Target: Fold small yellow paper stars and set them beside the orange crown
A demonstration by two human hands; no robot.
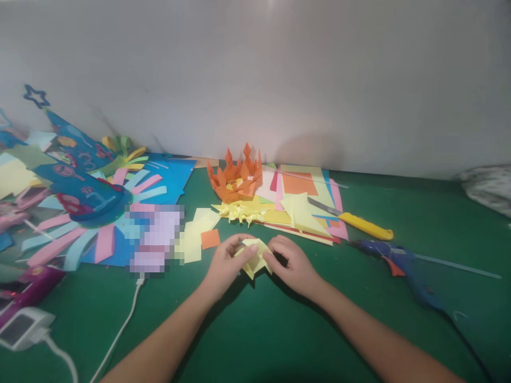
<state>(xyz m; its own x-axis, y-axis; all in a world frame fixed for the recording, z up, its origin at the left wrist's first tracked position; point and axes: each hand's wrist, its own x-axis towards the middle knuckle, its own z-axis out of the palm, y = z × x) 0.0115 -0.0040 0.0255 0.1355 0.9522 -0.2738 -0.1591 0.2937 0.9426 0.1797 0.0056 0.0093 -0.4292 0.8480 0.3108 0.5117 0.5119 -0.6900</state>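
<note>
A small pale yellow folded paper [255,259] is pinched between both hands above the green table. My left hand [230,260] grips its left side, thumb lying across the front. On the right edge, my right hand [291,263] closes thumb and curled fingers on the same paper. Just beyond the hands lie several small folded yellow paper pieces [241,214] in a row. An orange folded-paper crown [235,178] stands behind them. To its right, a larger pale yellow folded sheet [305,215] rests on a stack of coloured paper.
A yellow utility knife [365,226] with its blade out lies at right, near a blue glue gun [399,260] with a clear stick. Blue decorated paper cones [85,191] stand at left. A white cable [128,319] crosses the green table [255,335]. A wall [255,80] closes the back.
</note>
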